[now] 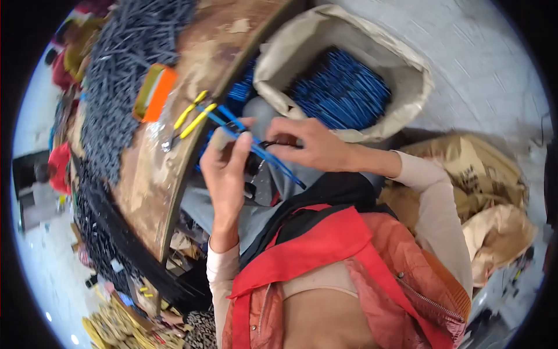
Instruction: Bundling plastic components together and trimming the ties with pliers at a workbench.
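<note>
Blue cable ties (pixel 264 154) pinched between left hand (pixel 225 168) and right hand (pixel 305 145), both closed on them; small dark part under right fingers hard to make out. Beyond: open sack (pixel 407 70) of blue ties. Left: table edge (pixel 192 157), yellow-handled pliers (pixel 189 119).

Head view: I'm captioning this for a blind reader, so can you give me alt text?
Two hands, left hand and right hand, hold thin blue rods over the person's lap. Behind them an open sack is full of blue rods, and yellow-handled pliers lie on a worn wooden table beside a heap of grey rods.
</note>
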A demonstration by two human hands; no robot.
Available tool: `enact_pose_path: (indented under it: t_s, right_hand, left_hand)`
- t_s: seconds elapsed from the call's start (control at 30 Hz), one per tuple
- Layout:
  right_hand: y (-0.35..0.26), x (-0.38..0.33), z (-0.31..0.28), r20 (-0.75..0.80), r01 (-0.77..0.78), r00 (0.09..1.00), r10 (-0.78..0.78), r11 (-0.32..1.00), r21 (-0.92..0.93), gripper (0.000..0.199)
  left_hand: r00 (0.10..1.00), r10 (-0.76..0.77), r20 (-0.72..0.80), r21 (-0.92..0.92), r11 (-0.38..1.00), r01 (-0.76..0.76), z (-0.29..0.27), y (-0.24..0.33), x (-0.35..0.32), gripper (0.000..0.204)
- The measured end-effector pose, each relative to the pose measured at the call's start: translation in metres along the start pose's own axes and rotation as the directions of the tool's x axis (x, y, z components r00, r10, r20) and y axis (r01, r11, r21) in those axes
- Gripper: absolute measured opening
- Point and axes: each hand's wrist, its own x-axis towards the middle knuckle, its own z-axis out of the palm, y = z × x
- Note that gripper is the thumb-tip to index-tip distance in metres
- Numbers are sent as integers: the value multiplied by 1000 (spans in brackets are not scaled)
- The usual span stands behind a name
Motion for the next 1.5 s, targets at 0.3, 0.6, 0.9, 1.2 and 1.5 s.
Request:
enact_pose_path:
  t_s: [0.3, 0.6, 0.9, 1.2, 1.5]
  right_hand:
    - [-10, 7, -12, 396, -337, 893, 214, 901, 273, 21]
    - [231, 27, -124, 51, -400, 589, 807, 346, -849, 29]
    - [321, -45, -148, -113, -479, 654, 748, 294, -827, 25]
    - [124, -8, -185, -252, -478, 875, 413, 653, -588, 17]
    - [-24, 26, -114, 144, -306, 925, 353, 913, -271, 18]
  left_hand:
    - [996, -71, -55, -562, 827, 28, -1, -9, -3, 18]
    - [847, -226, 480, -370, 824, 430, -26, 25, -7, 15]
    - [828, -292, 478, -341, 807, 482, -3, -11, 22, 10]
    - [933, -233, 274, -445, 830, 338, -4, -26, 64, 37]
    - [983, -78, 169, -302, 945, 127, 72, -15, 78, 34]
